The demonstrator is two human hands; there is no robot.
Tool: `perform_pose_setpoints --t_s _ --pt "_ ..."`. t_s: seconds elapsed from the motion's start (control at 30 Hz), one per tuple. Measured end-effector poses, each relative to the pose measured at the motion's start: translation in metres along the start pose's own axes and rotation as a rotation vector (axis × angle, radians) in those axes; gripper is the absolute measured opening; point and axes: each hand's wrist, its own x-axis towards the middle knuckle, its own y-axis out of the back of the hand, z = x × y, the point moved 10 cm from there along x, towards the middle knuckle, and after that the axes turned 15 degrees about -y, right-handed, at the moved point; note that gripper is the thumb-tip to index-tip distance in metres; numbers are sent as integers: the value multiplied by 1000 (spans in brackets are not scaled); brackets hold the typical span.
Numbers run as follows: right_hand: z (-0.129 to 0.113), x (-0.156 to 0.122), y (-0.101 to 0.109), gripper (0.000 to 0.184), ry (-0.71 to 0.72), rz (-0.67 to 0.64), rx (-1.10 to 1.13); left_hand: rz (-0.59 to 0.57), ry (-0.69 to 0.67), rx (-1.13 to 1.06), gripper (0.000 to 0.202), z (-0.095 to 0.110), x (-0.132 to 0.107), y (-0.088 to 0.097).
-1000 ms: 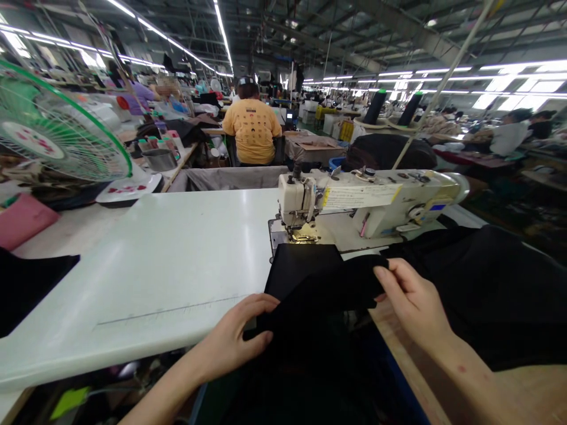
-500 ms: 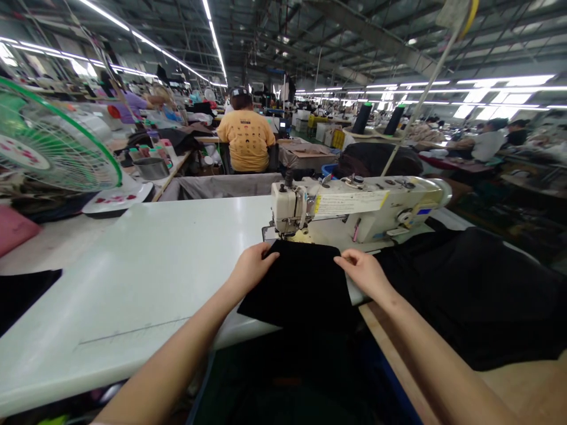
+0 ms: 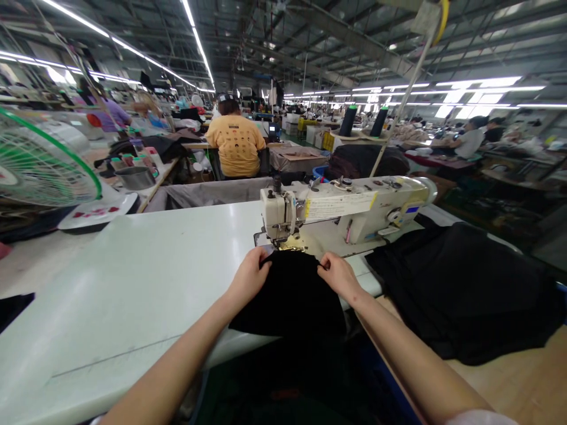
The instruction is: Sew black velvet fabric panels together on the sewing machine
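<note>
A piece of black fabric (image 3: 290,295) lies on the table in front of the sewing machine (image 3: 283,215), its far edge close to the presser foot. My left hand (image 3: 250,273) pinches the fabric's far left corner between thumb and fingers, just left of the needle area. At the far right corner, my right hand (image 3: 339,274) grips the cloth the same way. The near part of the fabric hangs over the table's front edge. Whether the far edge sits under the foot, I cannot tell.
A heap of black fabric (image 3: 465,289) covers the right side. More dark cloth (image 3: 15,310) lies at far left, near a green fan (image 3: 44,162). The white tabletop (image 3: 146,277) extends left. A person in a yellow shirt (image 3: 236,141) sits ahead, facing away.
Both hands still hold the fabric. My right hand has come inward, closer to the left, and the fabric's far edge now bows between them. The view has shifted slightly.
</note>
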Motion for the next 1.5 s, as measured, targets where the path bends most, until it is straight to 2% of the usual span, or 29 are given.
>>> perform_pose_setpoints --t_s 0.1,0.23,0.33,0.4,0.53,0.63,0.73,0.83,0.97,1.07,1.23,1.37,1.5 --pt "-4 -11 -1 25 1 -58 175 108 41 -241 10 1 -21 20" --pt "-13 -25 -6 37 -21 -200 365 296 188 -911 25 -1 -48 38" --pt "-16 -32 0 43 -37 -225 550 346 246 -1063 29 3 -60 47" --pt "-16 -36 4 45 -53 -215 643 379 262 -1068 29 5 -65 54" --pt "-15 -42 12 42 -66 -206 689 468 292 -1044 32 6 -72 67" --pt "-17 -46 21 42 -65 -178 657 531 232 -958 27 11 -73 80" --pt "-16 -46 33 42 -75 -88 568 576 170 -892 24 17 -72 90" --pt "-16 -45 39 41 -86 -70 503 607 180 -902 22 17 -73 91" --pt "-16 -44 41 41 -106 -99 530 641 206 -918 22 15 -74 91" --pt "-18 -45 45 40 -103 -73 502 665 208 -914 22 17 -74 94" --pt "-24 -49 50 40 -69 -53 441 701 189 -857 21 21 -73 101" --pt "-28 -49 51 41 -46 -79 445 729 193 -831 21 16 -73 103" --pt "-46 -54 54 38 36 -114 450 743 186 -841 25 10 -71 103"
